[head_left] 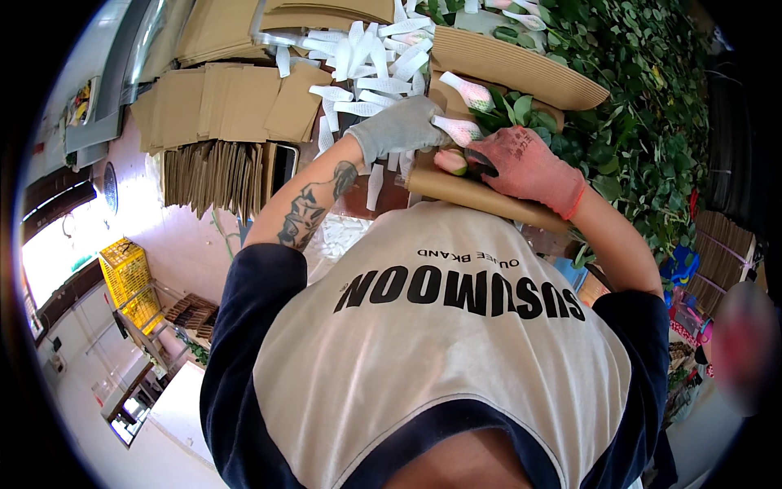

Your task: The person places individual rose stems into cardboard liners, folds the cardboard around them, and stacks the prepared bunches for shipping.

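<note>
My left hand, in a grey glove, has its fingers closed at the narrow end of a white foam net sleeve. That sleeve covers the head of a rose. My right hand, in a reddish-pink glove, is closed around the rose just behind the sleeve; its stem is hidden by the hand. Just below lies a bare pink rose, close to my right fingertips. Another sleeved rose rests above, with green leaves behind. The roses lie on brown corrugated cardboard.
Loose white net sleeves are heaped beyond my left hand. Stacks of brown cardboard pieces stand at the left. A raised cardboard flap curves behind the roses. Leafy stems pile up at the right. A yellow crate is at far left.
</note>
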Motion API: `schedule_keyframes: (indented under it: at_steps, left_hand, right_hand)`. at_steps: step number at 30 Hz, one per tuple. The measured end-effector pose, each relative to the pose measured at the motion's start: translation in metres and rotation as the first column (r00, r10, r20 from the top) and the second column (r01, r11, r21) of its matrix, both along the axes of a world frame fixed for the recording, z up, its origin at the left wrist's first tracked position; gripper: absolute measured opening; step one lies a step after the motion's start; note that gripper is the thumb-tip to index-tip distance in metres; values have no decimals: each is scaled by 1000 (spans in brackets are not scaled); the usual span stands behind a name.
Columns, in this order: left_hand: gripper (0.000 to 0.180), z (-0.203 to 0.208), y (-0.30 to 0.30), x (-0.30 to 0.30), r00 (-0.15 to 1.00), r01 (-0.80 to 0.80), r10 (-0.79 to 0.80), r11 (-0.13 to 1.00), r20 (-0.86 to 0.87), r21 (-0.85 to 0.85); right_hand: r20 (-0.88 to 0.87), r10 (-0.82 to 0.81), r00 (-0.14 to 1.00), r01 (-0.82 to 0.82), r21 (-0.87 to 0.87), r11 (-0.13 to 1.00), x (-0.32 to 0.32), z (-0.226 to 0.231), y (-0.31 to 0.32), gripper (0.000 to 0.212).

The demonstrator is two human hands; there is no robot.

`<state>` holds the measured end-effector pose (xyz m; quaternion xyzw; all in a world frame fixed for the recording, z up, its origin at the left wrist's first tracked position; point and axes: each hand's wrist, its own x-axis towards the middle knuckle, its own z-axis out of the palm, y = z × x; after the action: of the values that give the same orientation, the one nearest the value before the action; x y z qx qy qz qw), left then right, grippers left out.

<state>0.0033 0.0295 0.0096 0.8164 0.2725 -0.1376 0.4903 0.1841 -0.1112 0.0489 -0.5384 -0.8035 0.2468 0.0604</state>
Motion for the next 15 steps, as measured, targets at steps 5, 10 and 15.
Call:
schedule_keyframes:
  at_steps: [5, 10, 15]
  left_hand:
    - [38, 9, -6, -7, 994, 64, -36, 962, -108, 265]
    - [39, 100, -24, -21, 986, 141, -119, 970, -116, 200]
    - [44, 73, -48, -32, 942, 282, -331, 871, 56, 403]
  right_hand:
    - [47, 22, 999, -16, -117, 993, -4, 2, 6, 44]
    - [18, 1, 1000, 0, -40, 999, -2, -1, 3, 46]
    - [-76, -7, 997, 14, 85, 996, 6, -4, 3, 42]
